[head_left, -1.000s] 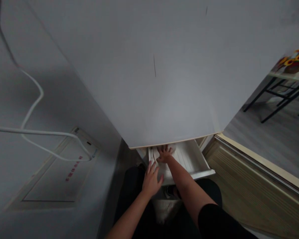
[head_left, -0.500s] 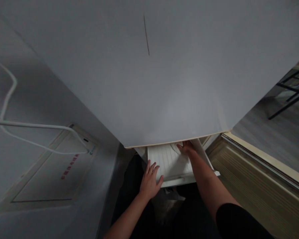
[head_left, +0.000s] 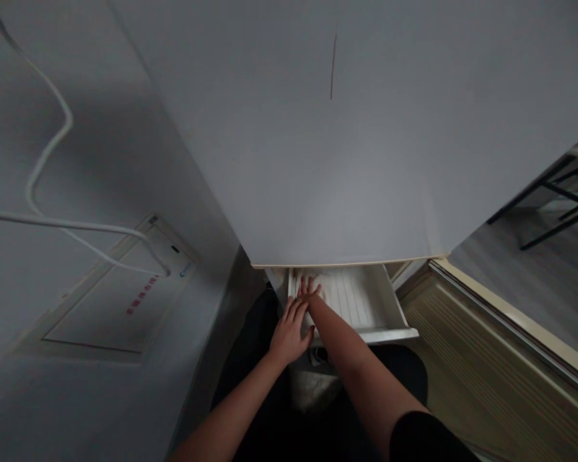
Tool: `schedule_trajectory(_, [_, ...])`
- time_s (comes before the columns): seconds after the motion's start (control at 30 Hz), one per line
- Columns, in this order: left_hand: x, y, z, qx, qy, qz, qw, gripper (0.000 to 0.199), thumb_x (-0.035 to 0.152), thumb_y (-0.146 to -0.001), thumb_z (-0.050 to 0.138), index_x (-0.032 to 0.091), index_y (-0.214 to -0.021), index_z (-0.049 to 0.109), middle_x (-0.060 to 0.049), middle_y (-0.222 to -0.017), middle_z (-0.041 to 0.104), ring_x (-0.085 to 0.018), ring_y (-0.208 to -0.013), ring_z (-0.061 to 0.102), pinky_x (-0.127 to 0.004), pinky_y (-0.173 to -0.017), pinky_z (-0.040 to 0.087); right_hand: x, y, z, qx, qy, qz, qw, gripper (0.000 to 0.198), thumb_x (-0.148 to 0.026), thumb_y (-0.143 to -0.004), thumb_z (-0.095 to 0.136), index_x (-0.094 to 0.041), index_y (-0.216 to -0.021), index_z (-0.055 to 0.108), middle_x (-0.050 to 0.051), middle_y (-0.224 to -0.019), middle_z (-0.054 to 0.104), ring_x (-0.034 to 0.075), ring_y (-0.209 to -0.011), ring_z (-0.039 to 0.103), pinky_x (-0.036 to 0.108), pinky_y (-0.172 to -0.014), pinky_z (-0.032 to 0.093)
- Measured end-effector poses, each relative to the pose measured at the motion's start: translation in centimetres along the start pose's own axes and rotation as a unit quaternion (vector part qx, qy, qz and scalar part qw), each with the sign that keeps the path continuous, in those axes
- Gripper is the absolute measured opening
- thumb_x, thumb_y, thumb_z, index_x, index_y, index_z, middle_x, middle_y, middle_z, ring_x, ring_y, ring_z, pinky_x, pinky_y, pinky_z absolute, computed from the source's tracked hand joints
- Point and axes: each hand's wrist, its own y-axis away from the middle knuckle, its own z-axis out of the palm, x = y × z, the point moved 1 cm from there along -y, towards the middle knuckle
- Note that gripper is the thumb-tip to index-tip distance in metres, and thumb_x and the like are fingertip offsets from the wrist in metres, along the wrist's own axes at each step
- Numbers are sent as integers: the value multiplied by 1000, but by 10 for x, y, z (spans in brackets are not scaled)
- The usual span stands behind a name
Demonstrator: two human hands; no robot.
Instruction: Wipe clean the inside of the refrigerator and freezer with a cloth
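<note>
A white ribbed drawer (head_left: pixel 366 301) stands pulled out low under a tall white appliance door (head_left: pixel 347 147). My right hand (head_left: pixel 309 290) lies flat inside the drawer at its left side, pressing on a white cloth (head_left: pixel 326 281); whether the fingers grip the cloth is unclear. My left hand (head_left: pixel 290 330) rests with fingers spread on the drawer's front left corner, just below the right hand. My dark-clothed legs show beneath both arms.
A grey wall at left carries a white cable (head_left: pixel 52 221) and a framed panel (head_left: pixel 120 295) with red marks. At right runs a ribbed beige threshold (head_left: pixel 501 333), then grey floor with black table legs (head_left: pixel 553 205).
My right hand has swept across the drawer from its right side to its left side. The left hand has stayed on the drawer's front corner. The view shifted a little.
</note>
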Motion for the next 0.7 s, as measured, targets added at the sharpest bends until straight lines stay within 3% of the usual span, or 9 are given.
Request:
schedule_trajectory(0.1, [-1,0,1,5,5,-7,1000,58,36,-94,56,14,-147,43,-16,-154,47,-34,-154,26,-53,-122,36,14,10,-4,-22,21,-24,999,78,-51,-96,44,-26,-165,16,3,-167,-21,32,-155,-22,68,-119,-7])
schedule_trajectory(0.2, [1,0,-1,9,-1,-9,1000,58,39,-93,57,16,-144,44,-17,-154,46,-35,-154,24,-55,-121,36,54,27,-13,-35,16,-18,999,106,-71,-83,57,-36,-164,-1,0,-165,-28,34,-153,-26,73,-115,-7])
schedule_trajectory(0.27, [2,0,-1,13,-4,-15,1000,58,39,-92,59,17,-144,44,-17,-155,44,-36,-155,22,-56,-121,35,85,37,-18,-37,9,12,999,121,-76,-75,63,-37,-163,-10,2,-163,-32,36,-152,-28,75,-114,-4])
schedule_trajectory(0.4, [2,1,0,14,-3,-43,999,60,40,-91,60,17,-144,45,-17,-159,39,-38,-154,22,-57,-121,36,147,53,-17,-36,5,100,994,130,-77,-69,69,-37,-161,-15,2,-162,-34,39,-152,-28,76,-113,3])
schedule_trajectory(0.5, [2,1,1,4,1,-55,998,60,40,-91,60,18,-144,45,-16,-159,39,-38,-152,28,-56,-120,38,182,58,-10,-24,1,147,989,142,-77,-63,74,-31,-162,-17,9,-164,-32,44,-151,-24,68,-118,-3])
schedule_trajectory(0.6, [3,0,1,-3,-3,-60,998,59,40,-90,60,18,-144,47,-14,-159,40,-38,-152,29,-54,-119,39,193,58,-4,-22,0,163,986,149,-80,-58,76,-26,-161,-18,13,-163,-31,46,-150,-25,62,-120,-11])
schedule_trajectory(0.7, [4,0,1,-3,-5,-67,998,60,41,-90,60,19,-145,46,-13,-160,40,-38,-152,28,-53,-118,40,177,55,-7,-21,-7,187,982,157,-81,-53,78,-26,-159,-24,16,-161,-36,50,-147,-27,72,-115,-7])
